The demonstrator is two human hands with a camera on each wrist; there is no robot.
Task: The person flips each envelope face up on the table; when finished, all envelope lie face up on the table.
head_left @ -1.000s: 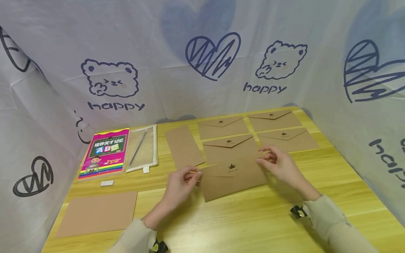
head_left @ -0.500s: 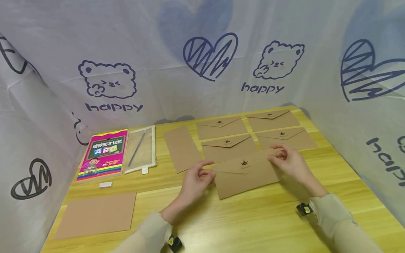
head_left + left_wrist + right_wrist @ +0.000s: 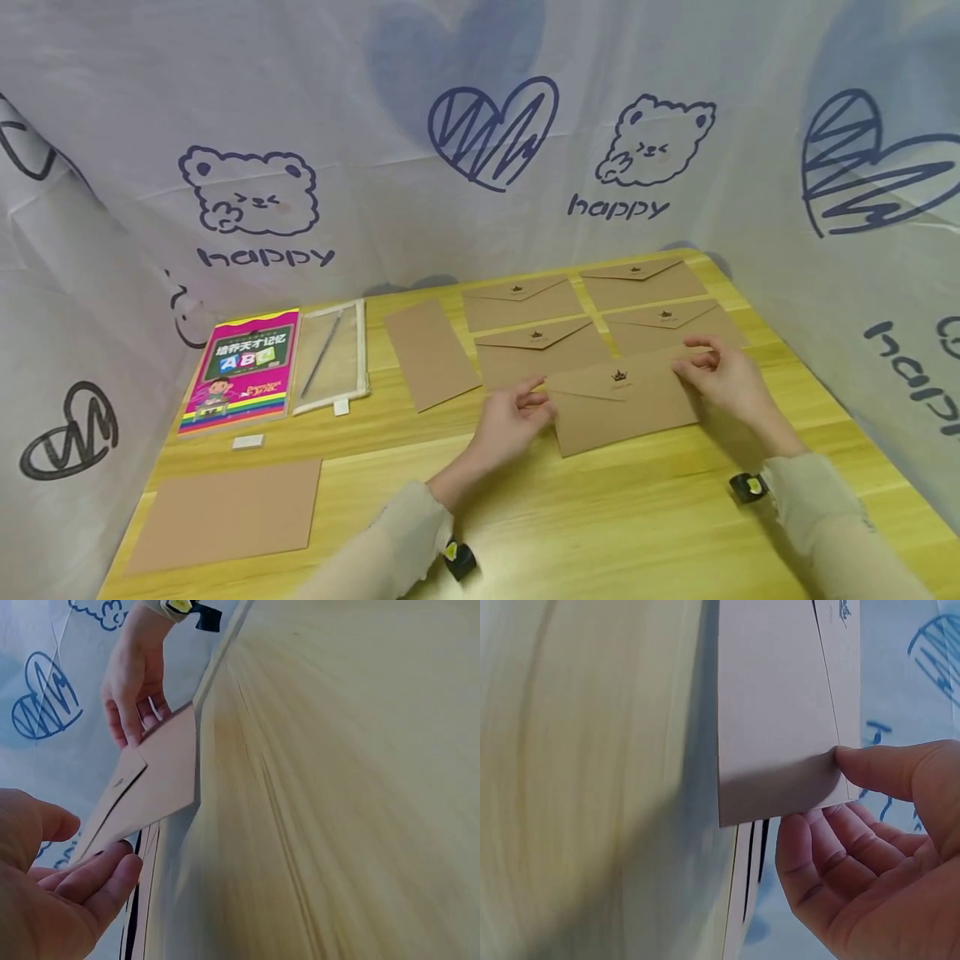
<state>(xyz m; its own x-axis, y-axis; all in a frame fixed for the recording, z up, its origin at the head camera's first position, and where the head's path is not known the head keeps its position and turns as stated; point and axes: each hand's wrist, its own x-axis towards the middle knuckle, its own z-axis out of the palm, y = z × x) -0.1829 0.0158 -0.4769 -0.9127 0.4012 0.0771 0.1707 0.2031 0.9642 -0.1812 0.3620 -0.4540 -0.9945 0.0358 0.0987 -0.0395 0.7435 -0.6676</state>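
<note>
A brown kraft envelope (image 3: 622, 400) with a small crown print hangs just above the wooden table (image 3: 600, 517), flap side up. My left hand (image 3: 542, 400) pinches its left end between thumb and fingers. My right hand (image 3: 693, 362) pinches its right end. In the left wrist view the envelope (image 3: 157, 780) stretches from my left hand (image 3: 90, 855) to my right hand (image 3: 131, 712). The right wrist view shows my right hand (image 3: 832, 787) with the thumb on top of the envelope (image 3: 780, 712) and the fingers underneath.
Several matching envelopes (image 3: 540, 350) lie in a grid behind the held one. A brown card (image 3: 431, 354), a clear pencil pouch (image 3: 333, 354), a pink book (image 3: 240, 371), a white eraser (image 3: 247, 442) and a brown sheet (image 3: 228, 512) lie to the left. Printed cloth walls enclose the table.
Both hands have carried the envelope to the right and a little farther back, toward the right-hand column of envelopes. Everything else on the table has stayed put.
</note>
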